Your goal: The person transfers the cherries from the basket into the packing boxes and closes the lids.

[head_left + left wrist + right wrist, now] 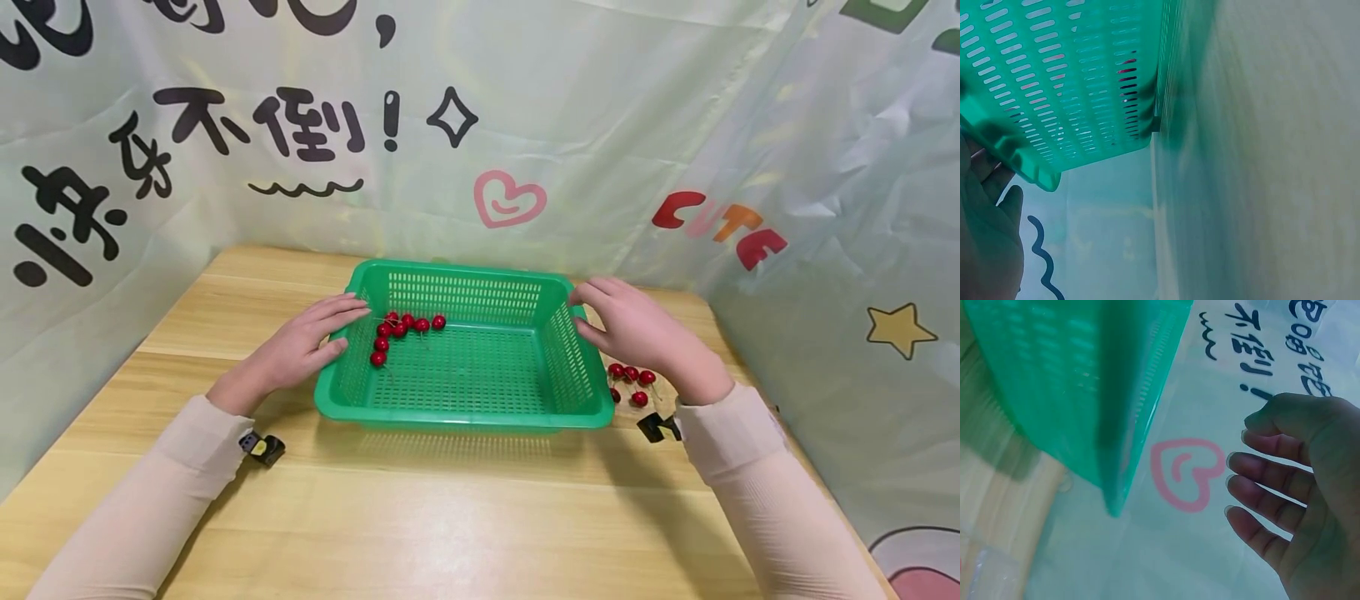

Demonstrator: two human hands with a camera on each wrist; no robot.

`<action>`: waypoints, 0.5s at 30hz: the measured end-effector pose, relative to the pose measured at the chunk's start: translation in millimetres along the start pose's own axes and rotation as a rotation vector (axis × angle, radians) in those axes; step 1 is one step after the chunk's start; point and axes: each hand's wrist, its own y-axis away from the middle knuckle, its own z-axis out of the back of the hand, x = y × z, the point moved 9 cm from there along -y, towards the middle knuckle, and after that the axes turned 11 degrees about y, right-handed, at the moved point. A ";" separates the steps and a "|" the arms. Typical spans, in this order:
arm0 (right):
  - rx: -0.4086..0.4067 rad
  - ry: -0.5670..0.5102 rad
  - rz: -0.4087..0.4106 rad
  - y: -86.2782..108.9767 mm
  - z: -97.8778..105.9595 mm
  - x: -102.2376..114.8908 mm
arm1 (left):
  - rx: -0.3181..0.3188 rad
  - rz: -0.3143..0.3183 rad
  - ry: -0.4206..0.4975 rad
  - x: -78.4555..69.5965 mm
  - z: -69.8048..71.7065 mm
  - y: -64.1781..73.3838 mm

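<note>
A green plastic basket (465,421) with slotted walls stands on the wooden table. Inside, several red cherries (400,330) with thin stems lie toward its back left. At the left rim my left hand (303,343) has its fingers extended over the edge, thumb apart; the left wrist view shows these fingers (991,178) against the rim. My right hand (626,325) hovers beside the right rim, fingers loosely bent and holding nothing. A gap separates that hand from the basket in the right wrist view. More cherries (632,374) lie on the table below the right hand.
The wooden table (450,525) extends in front of the basket and to both sides. A pale printed cloth (600,125) hangs behind and along the sides. Small black cameras (262,448) sit at both wrists. A transparent object (994,575) shows at the right wrist view's lower left.
</note>
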 end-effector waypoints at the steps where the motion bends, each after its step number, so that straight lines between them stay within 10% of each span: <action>1: -0.005 0.004 0.012 -2.8 1.8 2.7 | 0.000 0.000 0.000 -0.1 0.0 -0.1; 15: -0.033 0.028 0.124 -38.2 18.3 35.7 | 0.004 0.003 0.000 -0.8 -0.1 -0.3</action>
